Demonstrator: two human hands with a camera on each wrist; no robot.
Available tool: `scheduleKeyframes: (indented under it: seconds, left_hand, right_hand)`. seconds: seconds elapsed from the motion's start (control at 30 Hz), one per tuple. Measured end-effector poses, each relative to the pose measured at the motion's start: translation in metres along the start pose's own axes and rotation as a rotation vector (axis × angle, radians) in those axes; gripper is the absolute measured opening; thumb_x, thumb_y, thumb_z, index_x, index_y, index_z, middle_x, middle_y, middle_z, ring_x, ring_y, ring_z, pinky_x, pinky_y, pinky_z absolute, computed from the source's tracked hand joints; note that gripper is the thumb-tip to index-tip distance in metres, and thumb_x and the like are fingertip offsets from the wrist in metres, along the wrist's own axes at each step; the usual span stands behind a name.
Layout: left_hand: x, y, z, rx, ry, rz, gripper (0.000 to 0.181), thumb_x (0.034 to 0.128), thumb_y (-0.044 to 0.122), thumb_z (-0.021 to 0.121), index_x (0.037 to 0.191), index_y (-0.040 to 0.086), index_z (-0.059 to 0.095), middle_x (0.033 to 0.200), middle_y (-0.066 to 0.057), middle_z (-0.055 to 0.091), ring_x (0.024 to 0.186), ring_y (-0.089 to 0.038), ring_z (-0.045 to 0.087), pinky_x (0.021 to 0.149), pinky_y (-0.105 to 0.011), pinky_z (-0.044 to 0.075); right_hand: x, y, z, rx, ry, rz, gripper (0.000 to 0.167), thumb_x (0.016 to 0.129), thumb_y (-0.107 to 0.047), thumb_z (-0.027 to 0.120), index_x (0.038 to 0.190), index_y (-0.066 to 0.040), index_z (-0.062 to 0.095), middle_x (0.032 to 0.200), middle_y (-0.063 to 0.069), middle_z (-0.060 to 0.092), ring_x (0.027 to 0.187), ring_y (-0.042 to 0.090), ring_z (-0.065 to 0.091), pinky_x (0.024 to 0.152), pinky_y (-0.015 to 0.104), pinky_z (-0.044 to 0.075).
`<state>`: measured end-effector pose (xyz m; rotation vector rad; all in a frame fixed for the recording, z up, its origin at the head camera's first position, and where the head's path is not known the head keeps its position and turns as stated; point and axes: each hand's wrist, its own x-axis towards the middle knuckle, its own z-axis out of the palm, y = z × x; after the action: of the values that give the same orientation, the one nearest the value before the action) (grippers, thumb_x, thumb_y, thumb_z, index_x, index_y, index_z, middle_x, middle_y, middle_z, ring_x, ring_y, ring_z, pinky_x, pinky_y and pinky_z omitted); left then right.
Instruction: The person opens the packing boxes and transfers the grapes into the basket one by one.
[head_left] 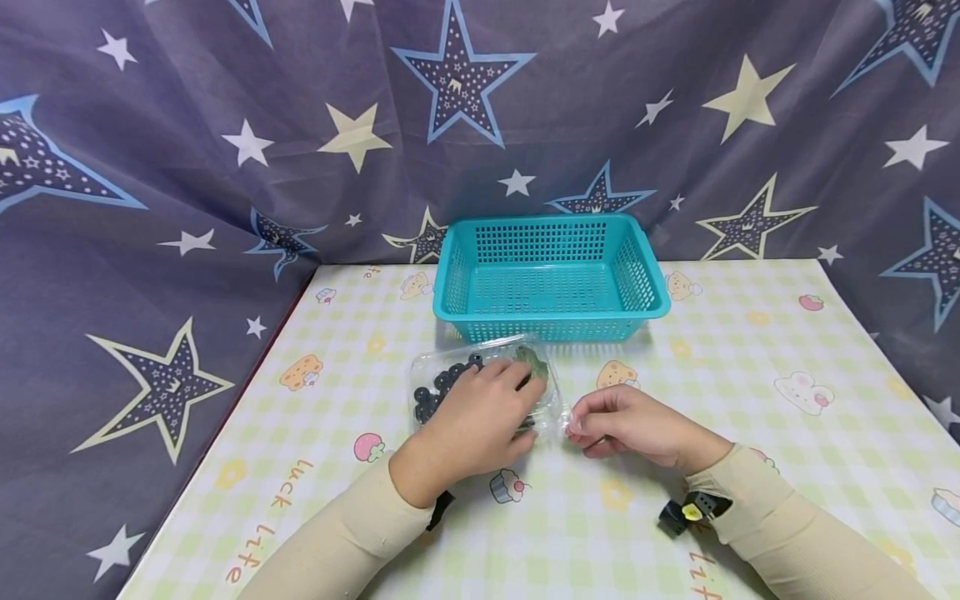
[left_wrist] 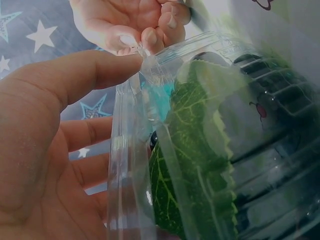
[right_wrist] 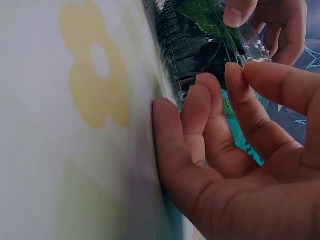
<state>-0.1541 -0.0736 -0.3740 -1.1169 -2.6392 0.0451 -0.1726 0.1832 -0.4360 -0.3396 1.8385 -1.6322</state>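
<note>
Just beside a teal basket (head_left: 551, 317), my left hand (head_left: 472, 417) grips a clear container (head_left: 438, 359) of dark fruit (head_left: 442, 381) and green leaf (head_left: 531, 361) on the tablecloth (head_left: 345, 517), while my right hand (head_left: 633, 423) pinches its corner between thumb and forefinger.

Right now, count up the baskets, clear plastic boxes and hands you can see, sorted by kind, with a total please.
Teal basket: 1
Clear plastic box: 1
Hands (left hand, right hand): 2
Total: 4
</note>
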Motion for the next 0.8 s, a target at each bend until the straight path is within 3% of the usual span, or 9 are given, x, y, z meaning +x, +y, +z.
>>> scheduleKeyframes:
  seconds: [0.8]
  left_hand:
    - [0.0005, -0.0032, -0.0004, -0.012, 0.016, 0.016, 0.048, 0.0857, 0.039, 0.077, 0.127, 0.017, 0.066, 0.122, -0.003, 0.067, 0.112, -0.027, 0.065, 0.088, -0.046, 0.058]
  right_hand:
    - [-0.0002, -0.0006, 0.0003, -0.02, 0.007, -0.001, 0.028, 0.098, -0.015, 0.067, 0.109, 0.011, 0.068, 0.105, 0.015, 0.073, 0.099, 0.022, 0.07, 0.087, 0.042, 0.061]
